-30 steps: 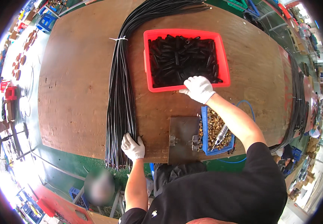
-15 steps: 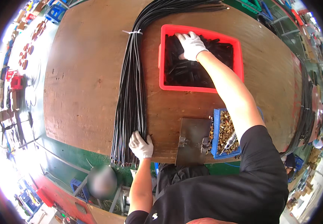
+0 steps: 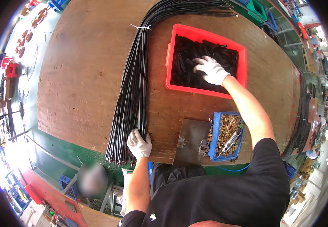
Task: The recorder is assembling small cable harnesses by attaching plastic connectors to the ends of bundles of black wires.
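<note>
Our left hand (image 3: pixel 139 144) rests, thumb apart, on the black cables (image 3: pixel 135 79); our right hand (image 3: pixel 211 70), fingers half spread, is over loose black sleeves (image 3: pixel 184 70) in the red bin (image 3: pixel 209 35) (whether either grips anything, we cannot tell). The cables are tied together; many sleeves remain loose.

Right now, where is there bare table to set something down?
Widest: the tabletop left of the black cable bundle. Smaller: between the red bin and the dark plate, and right of the bin, short of the cables at the right edge. Crowded: the near edge, with left hand, plate and blue tray.
</note>
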The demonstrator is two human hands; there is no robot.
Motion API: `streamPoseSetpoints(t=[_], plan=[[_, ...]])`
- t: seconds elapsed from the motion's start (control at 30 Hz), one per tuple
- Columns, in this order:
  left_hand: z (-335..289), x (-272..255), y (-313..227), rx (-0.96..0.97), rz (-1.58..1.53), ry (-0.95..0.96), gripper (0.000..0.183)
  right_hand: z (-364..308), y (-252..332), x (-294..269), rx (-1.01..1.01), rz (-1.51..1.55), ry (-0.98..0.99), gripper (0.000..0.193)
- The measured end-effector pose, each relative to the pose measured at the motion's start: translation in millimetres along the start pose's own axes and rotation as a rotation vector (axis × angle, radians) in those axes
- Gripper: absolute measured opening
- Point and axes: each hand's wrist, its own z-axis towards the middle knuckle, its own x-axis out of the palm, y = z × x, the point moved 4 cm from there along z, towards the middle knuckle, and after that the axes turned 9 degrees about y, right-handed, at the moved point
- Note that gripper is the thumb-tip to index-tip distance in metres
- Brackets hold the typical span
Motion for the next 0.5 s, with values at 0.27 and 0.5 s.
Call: streamPoseSetpoints(t=[0.27, 0.5], plan=[[-4.1, 2.1, 2.4, 0.003, 0.019, -0.026, 0.072, -68.1, -51.3, -12.3, 0.910, 1.271, -0.047, 0.059], [-5.9, 6.0, 3.3, -0.022, 0.021, 0.011, 0.071, 8.9, 5.4, 6.0, 1.206, 0.800, -0.092, 0.128]])
